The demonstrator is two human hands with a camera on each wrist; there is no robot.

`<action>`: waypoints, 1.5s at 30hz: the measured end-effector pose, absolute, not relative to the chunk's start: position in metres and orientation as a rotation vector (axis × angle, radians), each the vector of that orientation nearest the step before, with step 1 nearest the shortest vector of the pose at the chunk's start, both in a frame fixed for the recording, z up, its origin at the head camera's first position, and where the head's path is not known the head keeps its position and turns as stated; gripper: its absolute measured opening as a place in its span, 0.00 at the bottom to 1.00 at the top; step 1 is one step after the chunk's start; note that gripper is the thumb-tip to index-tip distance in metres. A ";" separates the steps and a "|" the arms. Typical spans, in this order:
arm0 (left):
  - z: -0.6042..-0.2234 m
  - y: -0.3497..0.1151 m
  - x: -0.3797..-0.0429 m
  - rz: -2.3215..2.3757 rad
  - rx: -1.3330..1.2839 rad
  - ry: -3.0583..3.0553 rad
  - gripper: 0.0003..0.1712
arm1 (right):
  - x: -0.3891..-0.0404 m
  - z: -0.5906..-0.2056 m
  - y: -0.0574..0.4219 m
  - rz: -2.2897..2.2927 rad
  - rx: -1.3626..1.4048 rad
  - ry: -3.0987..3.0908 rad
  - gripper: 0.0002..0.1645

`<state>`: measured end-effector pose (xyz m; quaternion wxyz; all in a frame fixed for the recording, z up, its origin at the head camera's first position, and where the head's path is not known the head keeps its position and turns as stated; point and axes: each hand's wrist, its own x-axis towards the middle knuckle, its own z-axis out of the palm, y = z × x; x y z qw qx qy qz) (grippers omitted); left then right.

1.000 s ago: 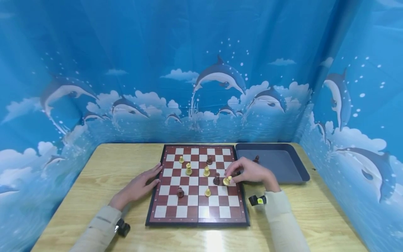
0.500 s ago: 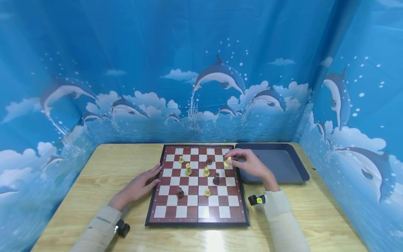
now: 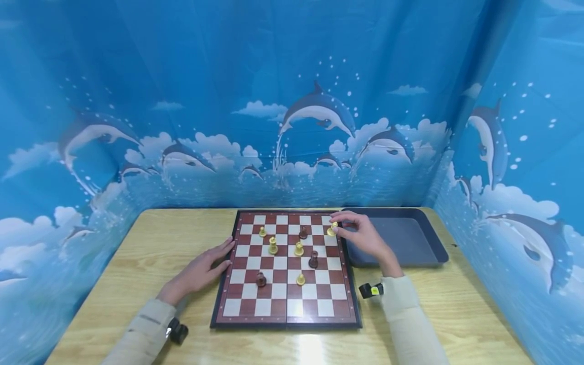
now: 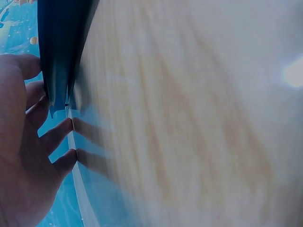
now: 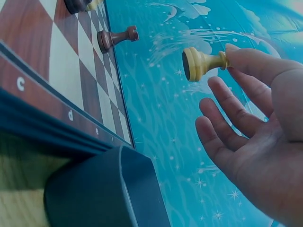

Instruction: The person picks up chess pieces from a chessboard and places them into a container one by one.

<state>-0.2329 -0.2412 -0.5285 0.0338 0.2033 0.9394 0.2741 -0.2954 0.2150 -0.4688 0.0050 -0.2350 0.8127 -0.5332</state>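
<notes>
My right hand [image 3: 362, 235] pinches a yellow chess piece [image 3: 332, 230] between thumb and finger near the far right corner of the chessboard [image 3: 263, 306]. In the right wrist view the held piece [image 5: 203, 64] is tilted with its dark underside showing, its top covered by the fingertips, the other fingers loosely spread. At the board's left edge my left hand [image 3: 201, 266] rests with fingers extended, fingertips against the dark rim. Yellow pieces, among them a tall one [image 3: 272, 246] and a small one [image 3: 300, 279], stand on the board with dark ones, including a rook [image 5: 116, 38].
A shallow dark grey tray [image 3: 410, 238] lies right of the board, its left side partly behind the right hand. Both sit on a light wooden table [image 3: 182, 228]. A blue dolphin-print curtain [image 3: 205, 101] encloses the back and sides.
The right hand has carried the yellow piece away from me to the board's far right. A dark piece seen earlier by the tray's left side is now out of sight. The left hand stays put.
</notes>
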 end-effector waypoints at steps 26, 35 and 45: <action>-0.528 -0.241 -0.230 0.860 0.618 2.887 0.34 | -0.296 -0.463 0.252 -1.590 -0.555 2.710 0.16; -0.528 -0.240 -0.231 0.864 0.638 2.895 0.34 | -0.280 -0.441 0.262 -1.543 -0.497 2.781 0.15; -0.527 -0.240 -0.230 0.871 0.626 2.893 0.34 | -0.298 -0.469 0.290 -1.510 -0.454 2.883 0.16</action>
